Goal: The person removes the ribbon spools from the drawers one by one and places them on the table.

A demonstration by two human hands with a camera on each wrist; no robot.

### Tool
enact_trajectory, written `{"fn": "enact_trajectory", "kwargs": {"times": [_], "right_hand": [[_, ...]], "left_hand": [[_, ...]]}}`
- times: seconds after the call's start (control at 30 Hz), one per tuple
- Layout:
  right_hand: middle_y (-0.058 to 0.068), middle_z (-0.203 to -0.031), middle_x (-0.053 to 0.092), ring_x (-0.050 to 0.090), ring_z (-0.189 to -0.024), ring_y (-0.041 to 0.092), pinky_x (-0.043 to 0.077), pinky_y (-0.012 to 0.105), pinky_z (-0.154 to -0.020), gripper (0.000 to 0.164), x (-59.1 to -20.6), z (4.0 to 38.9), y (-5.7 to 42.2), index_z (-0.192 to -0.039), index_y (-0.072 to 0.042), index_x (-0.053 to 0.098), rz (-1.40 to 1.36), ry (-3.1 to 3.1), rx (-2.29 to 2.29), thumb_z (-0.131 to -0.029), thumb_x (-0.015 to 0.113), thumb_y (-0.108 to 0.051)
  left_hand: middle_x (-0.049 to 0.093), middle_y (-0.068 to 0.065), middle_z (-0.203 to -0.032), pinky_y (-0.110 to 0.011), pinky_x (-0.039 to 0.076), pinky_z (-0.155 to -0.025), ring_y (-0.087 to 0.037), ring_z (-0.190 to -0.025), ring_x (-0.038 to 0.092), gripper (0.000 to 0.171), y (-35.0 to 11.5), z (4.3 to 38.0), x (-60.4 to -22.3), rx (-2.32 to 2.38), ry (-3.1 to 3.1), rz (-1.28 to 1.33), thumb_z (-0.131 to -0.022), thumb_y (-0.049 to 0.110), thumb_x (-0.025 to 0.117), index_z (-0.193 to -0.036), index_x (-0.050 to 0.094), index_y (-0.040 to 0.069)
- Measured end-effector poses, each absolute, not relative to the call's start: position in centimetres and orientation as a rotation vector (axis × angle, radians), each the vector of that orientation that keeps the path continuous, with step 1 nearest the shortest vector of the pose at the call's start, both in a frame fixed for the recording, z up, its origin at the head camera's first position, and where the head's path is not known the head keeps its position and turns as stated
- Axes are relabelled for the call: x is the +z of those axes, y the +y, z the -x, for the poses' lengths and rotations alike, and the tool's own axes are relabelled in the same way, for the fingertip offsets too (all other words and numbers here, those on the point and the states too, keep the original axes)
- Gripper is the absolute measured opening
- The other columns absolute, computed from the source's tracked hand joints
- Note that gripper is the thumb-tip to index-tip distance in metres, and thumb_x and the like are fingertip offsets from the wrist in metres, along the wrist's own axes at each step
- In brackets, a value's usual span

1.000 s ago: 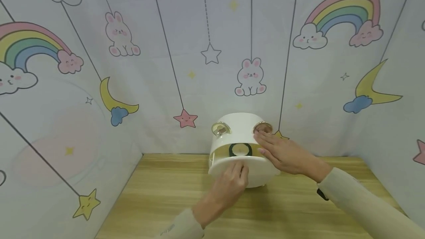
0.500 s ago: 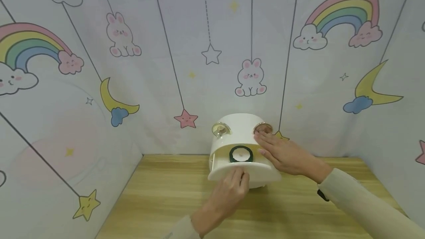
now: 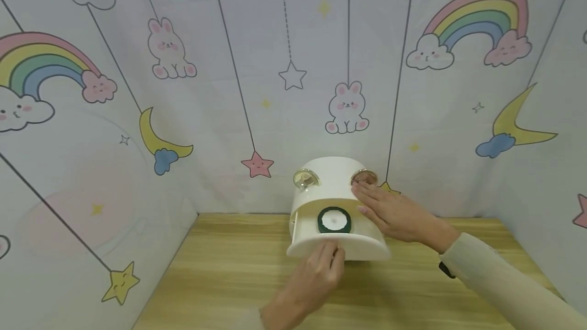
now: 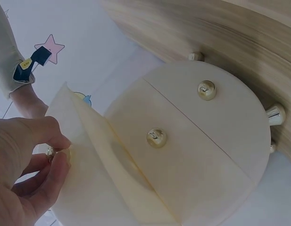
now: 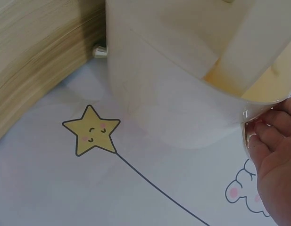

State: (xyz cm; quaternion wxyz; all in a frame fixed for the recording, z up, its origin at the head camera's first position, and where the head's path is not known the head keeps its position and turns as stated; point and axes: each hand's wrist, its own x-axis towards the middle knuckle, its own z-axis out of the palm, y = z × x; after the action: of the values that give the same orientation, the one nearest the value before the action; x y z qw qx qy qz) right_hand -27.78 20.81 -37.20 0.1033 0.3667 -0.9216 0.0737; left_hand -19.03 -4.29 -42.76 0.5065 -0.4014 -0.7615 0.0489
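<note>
A wooden desk [image 3: 220, 279] is enclosed on three sides by a printed backdrop [image 3: 229, 90] of rainbows, rabbits, moons and stars. At the far middle of the desk, close against the backdrop, a rounded cream box [image 3: 331, 177] is stood on small metal feet [image 4: 276, 114], its front turned toward the person.

From the top of that box a drawer [image 3: 339, 241] is seen drawn part-way out toward the person. Its travel runs front to back along the desk, from the backdrop toward the body, while its long axis lies crosswise, left to right. Inside the drawer a round dark-green case with a pale centre [image 3: 334, 220] is laid flat, roughly in the middle.

The right hand [image 3: 390, 213] is laid on the box's upper right side, fingers straight and relaxed, the fingertips [image 3: 362, 183] reaching up beside a gold-rimmed round fitting [image 3: 364, 176]; a matching fitting [image 3: 305, 179] is seen on the left. Nothing is gripped by this hand; it is only pressed against the body.

The left hand [image 3: 316, 274] is placed at the near edge of the drawer front, and it is the nearer of the two to the drawer. In the left wrist view a small metal knob [image 4: 50, 152] is pinched between its thumb and fingers. Two further knobs [image 4: 156, 137] are seen on the lower fronts, both closed.
</note>
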Motion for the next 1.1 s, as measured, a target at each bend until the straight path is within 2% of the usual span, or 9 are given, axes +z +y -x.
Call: {"fn": "enact_trajectory", "kwargs": {"times": [0.5, 0.77, 0.93, 1.1], "right_hand": [[0.016, -0.167, 0.04, 0.042, -0.154, 0.037, 0.044, 0.056, -0.118, 0.056, -37.28, 28.14, 21.01, -0.16, -0.003, 0.04, -1.096, -2.685, 0.244, -0.112, 0.044, -0.032], [0.012, -0.169, 0.037, 0.04, -0.156, 0.034, 0.044, 0.055, -0.119, 0.057, -37.52, 28.12, 21.1, -0.161, -0.006, 0.038, -1.084, -2.707, 0.243, -0.112, 0.043, -0.035], [0.015, -0.168, 0.038, 0.04, -0.155, 0.037, 0.042, 0.057, -0.12, 0.056, -37.52, 28.09, 21.09, -0.161, -0.004, 0.038, -1.1, -2.695, 0.242, -0.112, 0.044, -0.031], [0.016, -0.168, 0.039, 0.041, -0.154, 0.038, 0.043, 0.058, -0.119, 0.055, -37.45, 27.99, 21.16, -0.161, -0.003, 0.039, -1.106, -2.685, 0.242, -0.113, 0.044, -0.029]], "left_hand": [[0.063, -0.004, -0.088, -0.017, 0.058, -0.071, -0.013, -0.079, 0.062, 0.037, -4.11, 18.82, -43.43, 0.138, -1.772, 0.965, -0.1, -0.007, 0.034, -0.093, 0.069, 0.004], [0.063, -0.005, -0.091, -0.018, 0.059, -0.074, -0.014, -0.082, 0.061, 0.035, -4.22, 18.41, -43.72, 0.134, -1.832, 0.975, -0.102, -0.005, 0.035, -0.098, 0.069, 0.001], [0.062, -0.005, -0.09, -0.017, 0.057, -0.073, -0.014, -0.08, 0.059, 0.039, -4.23, 18.56, -43.7, 0.129, -1.803, 0.994, -0.103, -0.006, 0.032, -0.096, 0.069, 0.001], [0.062, -0.004, -0.088, -0.017, 0.056, -0.071, -0.014, -0.077, 0.057, 0.035, -4.28, 18.21, -43.74, 0.126, -1.806, 1.007, -0.103, -0.004, 0.035, -0.095, 0.069, 0.002]]}}
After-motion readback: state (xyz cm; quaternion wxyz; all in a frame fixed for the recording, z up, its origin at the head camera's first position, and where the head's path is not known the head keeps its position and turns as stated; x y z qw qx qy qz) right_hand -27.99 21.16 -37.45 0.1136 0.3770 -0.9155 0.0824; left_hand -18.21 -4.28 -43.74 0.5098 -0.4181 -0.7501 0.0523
